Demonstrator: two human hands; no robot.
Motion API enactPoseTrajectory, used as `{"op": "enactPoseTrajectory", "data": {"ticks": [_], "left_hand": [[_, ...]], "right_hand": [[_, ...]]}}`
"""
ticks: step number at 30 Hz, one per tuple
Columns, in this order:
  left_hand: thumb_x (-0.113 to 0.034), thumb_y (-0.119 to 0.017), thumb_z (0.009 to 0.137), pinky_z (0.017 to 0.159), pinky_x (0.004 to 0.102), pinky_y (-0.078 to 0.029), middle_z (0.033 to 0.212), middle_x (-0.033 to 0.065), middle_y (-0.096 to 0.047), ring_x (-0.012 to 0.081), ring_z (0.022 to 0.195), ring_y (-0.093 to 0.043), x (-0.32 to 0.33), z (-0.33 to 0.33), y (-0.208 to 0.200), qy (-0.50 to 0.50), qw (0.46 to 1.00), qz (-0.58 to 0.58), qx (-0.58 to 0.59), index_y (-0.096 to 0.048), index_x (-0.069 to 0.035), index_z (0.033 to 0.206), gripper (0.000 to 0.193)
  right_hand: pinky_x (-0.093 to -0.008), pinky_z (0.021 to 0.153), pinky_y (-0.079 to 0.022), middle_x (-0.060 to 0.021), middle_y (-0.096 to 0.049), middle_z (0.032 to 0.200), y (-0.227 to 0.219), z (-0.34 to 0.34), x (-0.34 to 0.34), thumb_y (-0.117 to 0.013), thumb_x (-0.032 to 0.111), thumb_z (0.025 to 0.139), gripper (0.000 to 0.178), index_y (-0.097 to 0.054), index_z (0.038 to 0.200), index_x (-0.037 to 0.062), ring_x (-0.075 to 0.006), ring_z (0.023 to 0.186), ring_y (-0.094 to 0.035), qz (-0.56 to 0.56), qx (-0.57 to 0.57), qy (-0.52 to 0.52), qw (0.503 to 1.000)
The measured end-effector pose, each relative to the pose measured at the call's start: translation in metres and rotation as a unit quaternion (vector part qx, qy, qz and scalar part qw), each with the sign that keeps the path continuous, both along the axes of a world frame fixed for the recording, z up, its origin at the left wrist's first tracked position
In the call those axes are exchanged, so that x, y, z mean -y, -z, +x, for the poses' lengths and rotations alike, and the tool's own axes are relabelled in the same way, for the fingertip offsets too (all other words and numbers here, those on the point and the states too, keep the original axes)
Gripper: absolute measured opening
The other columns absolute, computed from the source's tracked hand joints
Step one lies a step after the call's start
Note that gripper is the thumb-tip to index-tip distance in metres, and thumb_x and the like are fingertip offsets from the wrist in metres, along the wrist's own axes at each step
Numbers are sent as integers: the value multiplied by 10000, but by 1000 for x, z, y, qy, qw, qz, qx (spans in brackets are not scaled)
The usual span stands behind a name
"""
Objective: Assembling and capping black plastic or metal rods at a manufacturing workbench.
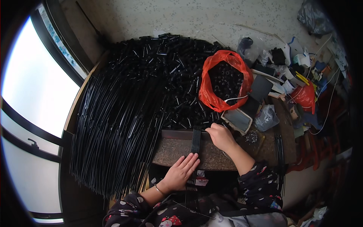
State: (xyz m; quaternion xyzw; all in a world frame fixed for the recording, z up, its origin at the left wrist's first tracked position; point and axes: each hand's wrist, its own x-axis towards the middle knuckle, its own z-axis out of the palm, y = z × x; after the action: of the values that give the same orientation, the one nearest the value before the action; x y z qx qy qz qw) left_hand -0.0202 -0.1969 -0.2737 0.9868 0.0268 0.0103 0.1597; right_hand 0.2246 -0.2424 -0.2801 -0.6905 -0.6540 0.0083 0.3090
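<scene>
A row of thin black rods [196,140] lies side by side across the near edge of the table [172,151]. My left hand [180,173] rests on the rods with its fingers stretched out flat, close to that edge. Beside the far ends of the rods, my right hand [220,137] is closed with its fingertips together. What they pinch is too small to make out. A dark bar [176,134] runs under the rods, just in front of a heap of short black tubular pieces [166,56].
Many long black rods [113,128] spread over the left side. An open red plastic bag [206,90] holds small black parts. Right of my hand are a shallow tray [248,123], small metal pieces [251,137] and another rod bundle [279,151]. Clutter piles up behind.
</scene>
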Motion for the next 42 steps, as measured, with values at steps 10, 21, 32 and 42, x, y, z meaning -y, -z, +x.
{"op": "enactPoseTrajectory", "data": {"ticks": [10, 21, 32, 42], "left_hand": [[-526, -547, 729, 1068, 429, -182, 1433, 189, -228, 316, 1338, -209, -1, -1, 1, -2, 1000, -12, 7, -253, 22, 1362, 887], [-468, -572, 712, 1073, 423, -175, 1445, 181, -206, 305, 1344, -198, 1, -1, 0, -2, 1000, -18, 13, -235, 16, 1372, 885], [-398, -575, 714, 1072, 424, -179, 1443, 181, -213, 303, 1344, -202, 1, 0, -3, -7, 999, -39, 14, -246, 15, 1367, 840], [-226, -519, 700, 1071, 423, -186, 1439, 176, -226, 300, 1341, -216, 2, -2, 0, -23, 998, -51, 24, -257, 10, 1365, 753]], "right_hand": [[-369, 589, -460, -113, -532, 741, 1, -5, -6, -550, 22, 756, 133, -638, 856, 18, -297, 677, -572, -13, -7, 7, 1000], [-389, 603, -480, -127, -581, 750, -33, 83, 32, -587, 51, 740, 109, -651, 828, 46, -315, 698, -596, -2, 65, 153, 986], [-376, 629, -474, -110, -537, 759, -2, -4, -2, -509, 24, 747, 143, -628, 825, 36, -301, 716, -576, -4, -3, 12, 1000], [-387, 626, -477, -118, -533, 748, 0, -6, -3, -513, 14, 729, 140, -626, 811, 27, -308, 714, -575, -33, 5, 18, 999]]}}
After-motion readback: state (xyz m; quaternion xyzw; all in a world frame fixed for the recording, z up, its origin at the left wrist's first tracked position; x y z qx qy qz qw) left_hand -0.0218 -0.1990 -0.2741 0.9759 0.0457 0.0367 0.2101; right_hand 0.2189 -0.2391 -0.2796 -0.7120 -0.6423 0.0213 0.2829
